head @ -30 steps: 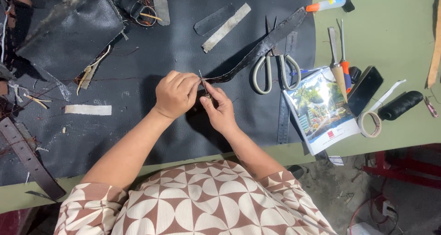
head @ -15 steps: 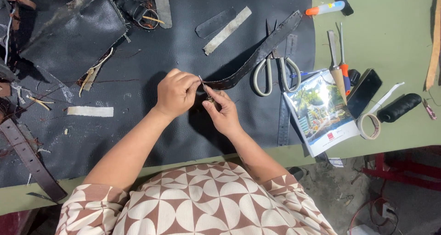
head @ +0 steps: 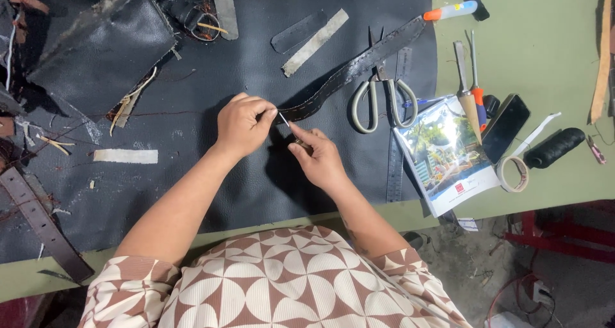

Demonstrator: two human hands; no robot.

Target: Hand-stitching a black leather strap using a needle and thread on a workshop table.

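Left hand: the left hand (head: 243,123) is clamped on the near end of the long dark leather strap (head: 359,68), as it was a second ago.
Tool: a thin metal awl (head: 286,122) is pinched in the closed right hand (head: 317,158), now drawn slightly back toward five o'clock.
Strap: it is laid on the black leather sheet (head: 211,174), running toward two o'clock.
Shears: the steel scissors (head: 383,94) are left untouched at the strap's three o'clock.
Meaning: piercing at the strap's end is judged to be continuing.

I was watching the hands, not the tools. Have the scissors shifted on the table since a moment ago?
No. The scissors lie as before, blades under the black strap, handles beside the booklet. Only the camera view shifted slightly.
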